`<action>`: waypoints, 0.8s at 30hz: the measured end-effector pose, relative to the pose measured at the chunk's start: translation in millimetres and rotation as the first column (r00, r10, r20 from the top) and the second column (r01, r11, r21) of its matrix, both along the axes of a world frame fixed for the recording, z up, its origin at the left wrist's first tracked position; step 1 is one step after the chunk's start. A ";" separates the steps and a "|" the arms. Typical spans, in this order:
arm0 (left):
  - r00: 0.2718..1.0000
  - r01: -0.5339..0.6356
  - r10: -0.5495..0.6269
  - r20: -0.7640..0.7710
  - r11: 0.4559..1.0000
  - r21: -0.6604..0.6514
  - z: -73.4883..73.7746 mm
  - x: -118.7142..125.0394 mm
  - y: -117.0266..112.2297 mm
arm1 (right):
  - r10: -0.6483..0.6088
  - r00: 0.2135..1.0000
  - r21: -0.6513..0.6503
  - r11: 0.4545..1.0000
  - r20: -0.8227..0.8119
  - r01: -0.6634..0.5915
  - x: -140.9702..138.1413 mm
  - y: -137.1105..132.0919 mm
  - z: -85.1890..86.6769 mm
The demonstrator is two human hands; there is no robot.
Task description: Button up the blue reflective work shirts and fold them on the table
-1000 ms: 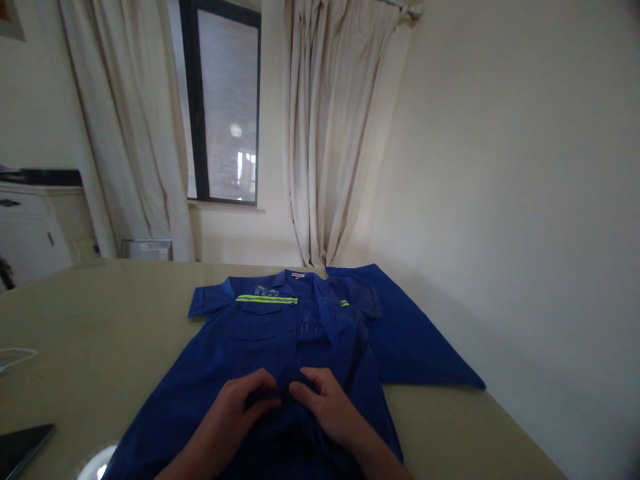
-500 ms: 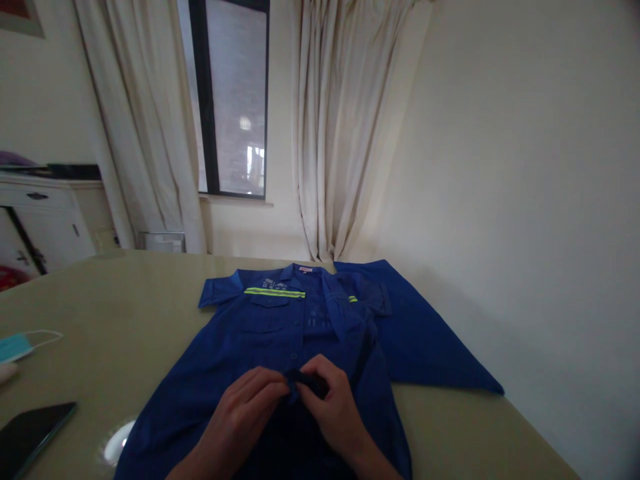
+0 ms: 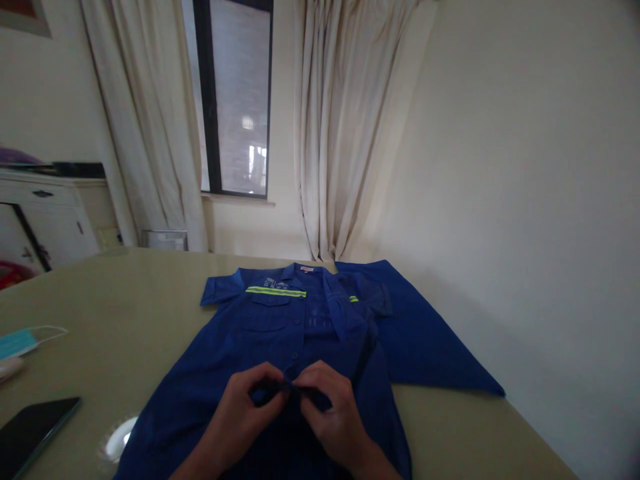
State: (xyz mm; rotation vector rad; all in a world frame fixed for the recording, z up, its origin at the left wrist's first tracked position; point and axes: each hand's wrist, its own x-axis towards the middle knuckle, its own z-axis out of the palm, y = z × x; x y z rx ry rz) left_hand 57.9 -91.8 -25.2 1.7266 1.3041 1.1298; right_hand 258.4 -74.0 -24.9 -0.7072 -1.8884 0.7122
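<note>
On the table [image 3: 115, 320], a blue short-sleeved shirt [image 3: 250, 343] is lying spread; at its front opening, the left hand [image 3: 247, 403] and right hand [image 3: 334, 405] are pinching it between thumbs and fingers, nearly meeting.

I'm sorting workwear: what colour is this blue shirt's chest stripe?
Chest stripe: yellow-green, greyish centre; head view.

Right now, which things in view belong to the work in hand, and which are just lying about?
In hand:
- Shirt, its front pinched by the left hand and right hand

Lying about, untouched:
- Face mask, at the table's left
- Phone, nearer the camera
- Blue cloth, right of the shirt; its role is unclear
</note>
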 end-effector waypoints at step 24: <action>0.998 0.032 -0.030 -0.047 0.999 0.040 -12.8 6.1 1.0 | 0.034 0.994 -0.549 0.832 -0.101 -0.085 2.7 17.2 -13.6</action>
